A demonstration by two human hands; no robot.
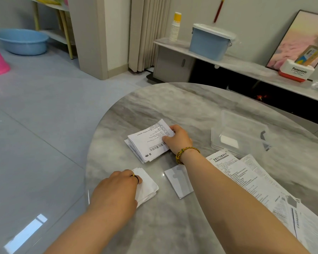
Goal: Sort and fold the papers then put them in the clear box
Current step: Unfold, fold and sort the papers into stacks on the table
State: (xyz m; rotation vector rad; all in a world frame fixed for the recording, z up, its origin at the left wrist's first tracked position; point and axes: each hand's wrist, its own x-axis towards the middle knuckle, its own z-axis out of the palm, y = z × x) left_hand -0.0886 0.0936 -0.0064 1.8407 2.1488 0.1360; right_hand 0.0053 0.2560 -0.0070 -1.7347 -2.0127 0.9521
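Grey marble table (191, 103), seen from above. Toward its left edge: right hand (178, 138) clamped on printed stack (149, 145), probably to square it; left hand (117, 187) laid on small white stack (147, 186), fingers hidden, so grip not to tell. Clear box (239, 132) toward far right edge, well apart, one white piece (229, 141) inside.

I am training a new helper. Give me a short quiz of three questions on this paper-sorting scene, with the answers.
1. True or false: the right hand grips the clear box.
2. What is under the left hand? A) a small white folded stack B) a phone C) a pen
3. Fill in: the unfolded leaflets lie to the person's ___.
Key: 1 false, it holds the folded printed leaflet; 2 A; 3 right.
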